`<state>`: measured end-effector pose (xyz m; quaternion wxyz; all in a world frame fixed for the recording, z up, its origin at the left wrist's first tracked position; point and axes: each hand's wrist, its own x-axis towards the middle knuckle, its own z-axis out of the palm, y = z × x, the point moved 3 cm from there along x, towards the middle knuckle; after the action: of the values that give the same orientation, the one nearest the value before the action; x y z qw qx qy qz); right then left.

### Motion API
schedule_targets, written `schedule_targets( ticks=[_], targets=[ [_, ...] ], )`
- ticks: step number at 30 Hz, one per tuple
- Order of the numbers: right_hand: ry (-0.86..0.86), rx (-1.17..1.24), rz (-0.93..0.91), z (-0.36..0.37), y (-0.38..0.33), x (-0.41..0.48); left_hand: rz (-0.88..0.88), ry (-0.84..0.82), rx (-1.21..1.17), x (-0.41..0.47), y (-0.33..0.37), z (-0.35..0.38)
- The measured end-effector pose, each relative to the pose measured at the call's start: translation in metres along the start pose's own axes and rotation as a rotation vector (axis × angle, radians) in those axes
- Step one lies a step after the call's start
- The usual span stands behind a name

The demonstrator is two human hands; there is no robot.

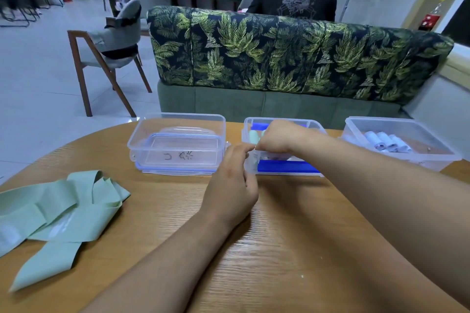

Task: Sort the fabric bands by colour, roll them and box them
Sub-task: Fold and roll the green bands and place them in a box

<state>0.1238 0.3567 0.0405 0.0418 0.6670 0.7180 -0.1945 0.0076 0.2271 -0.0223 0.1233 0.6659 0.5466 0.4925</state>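
At centre frame, the left hand (230,185) pinches the near corner of the middle clear plastic box with blue clips (287,168), probably to steady it on the round wooden bench (279,249). The right hand (277,137) curls down into the box beside rolled pale green bands (253,134); I cannot tell whether it grips one. Loose pale green fabric bands (63,206) wait at lower left. Pale blue rolls (389,145) lie apart in the right clear box (396,119).
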Motion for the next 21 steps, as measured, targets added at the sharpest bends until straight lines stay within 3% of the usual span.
schedule_targets(
  ticks=[5, 9, 12, 15, 21],
  targets=[
    [0.022, -0.052, -0.01, 0.001, 0.002, 0.006, 0.0, -0.01, 0.0, 0.001, 0.0, 0.0],
    [-0.017, 0.105, -0.094, -0.002, 0.008, 0.012, 0.01, -0.006, -0.002, 0.001, 0.0, 0.001],
    [0.005, 0.041, -0.131, -0.001, 0.009, 0.016, 0.006, -0.008, 0.008, 0.0, -0.001, 0.002],
    [0.066, -0.082, -0.116, 0.003, 0.004, 0.016, 0.007, -0.01, 0.009, 0.0, 0.0, 0.001],
    [0.089, 0.013, -0.086, -0.003, 0.008, 0.009, 0.004, -0.014, 0.021, -0.001, 0.0, 0.0]
  ],
)
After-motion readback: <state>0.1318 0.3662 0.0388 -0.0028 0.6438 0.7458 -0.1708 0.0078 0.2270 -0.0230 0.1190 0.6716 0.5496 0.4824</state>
